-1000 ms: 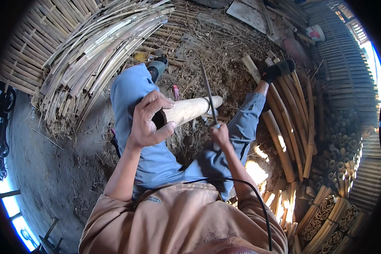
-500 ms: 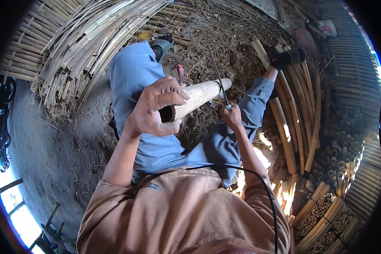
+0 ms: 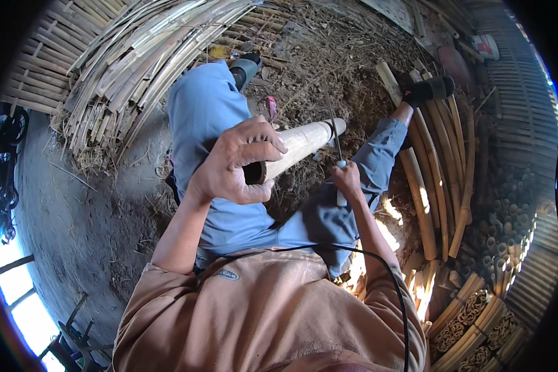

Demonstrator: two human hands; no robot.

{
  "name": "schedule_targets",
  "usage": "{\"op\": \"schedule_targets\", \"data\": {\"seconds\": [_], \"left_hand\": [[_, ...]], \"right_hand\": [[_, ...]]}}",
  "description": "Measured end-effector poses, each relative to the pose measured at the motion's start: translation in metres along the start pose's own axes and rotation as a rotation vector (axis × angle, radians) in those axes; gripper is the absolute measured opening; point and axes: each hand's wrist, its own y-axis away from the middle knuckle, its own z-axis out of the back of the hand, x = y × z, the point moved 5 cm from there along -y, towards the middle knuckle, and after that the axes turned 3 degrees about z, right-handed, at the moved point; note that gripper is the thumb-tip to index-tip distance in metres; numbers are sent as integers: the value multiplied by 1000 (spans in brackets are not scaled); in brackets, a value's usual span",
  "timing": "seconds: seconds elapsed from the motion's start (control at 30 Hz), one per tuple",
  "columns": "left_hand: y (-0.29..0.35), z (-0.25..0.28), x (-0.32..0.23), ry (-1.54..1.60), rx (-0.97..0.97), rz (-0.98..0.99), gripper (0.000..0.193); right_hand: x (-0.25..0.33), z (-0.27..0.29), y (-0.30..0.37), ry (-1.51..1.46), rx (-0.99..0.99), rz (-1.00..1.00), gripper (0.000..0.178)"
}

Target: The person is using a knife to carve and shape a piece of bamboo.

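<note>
A thick, pale bamboo tube (image 3: pixel 301 147) slants between my knees, its hollow end toward me. Curled around that near end, my left hand (image 3: pixel 242 162) has the thumb below and the fingers above. My right hand (image 3: pixel 347 180) grips the pale handle of a long, narrow-bladed tool (image 3: pixel 335 137). Its thin dark blade crosses the tube close to the far end, at a dark ring around the bamboo. Whether the blade has teeth is too small to tell.
Split bamboo strips (image 3: pixel 136 68) are heaped at the far left. Long bamboo poles (image 3: pixel 443 167) lie beside my right leg. Cut tubes (image 3: pixel 499 248) and bundled pieces (image 3: pixel 468 316) stack at the right. A black cable (image 3: pixel 384 260) runs over my shirt. Dry shavings (image 3: pixel 353 62) litter the ground.
My right hand has drawn the blade back toward me a little, and its tip has swung rightward. The left hand keeps its hold on the tube. The whole view has shifted slightly.
</note>
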Motion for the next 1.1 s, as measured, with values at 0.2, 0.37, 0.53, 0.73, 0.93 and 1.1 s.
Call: {"op": "schedule_targets", "data": {"seconds": [0.2, 0.37, 0.53, 0.73, 0.93, 1.1], "left_hand": [[-1, -1, -7, -7, 12, -9, 37], [-1, -1, 1, -12, -12, 4, 38], [3, -4, 0, -24, -35, 22, 38], [1, 0, -6, -43, 14, 18, 37], [3, -4, 0, -18, 19, 7, 37], [-4, -4, -6, -44, 4, 1, 37]], "right_hand": [[84, 37, 48, -499, 72, -312, 13], [44, 20, 17, -498, 44, -272, 9], [94, 47, 44, -458, 64, -297, 16], [71, 25, 46, -461, -19, -364, 16], [52, 26, 36, -390, -9, -274, 17], [87, 25, 48, -532, 34, -281, 17]]}}
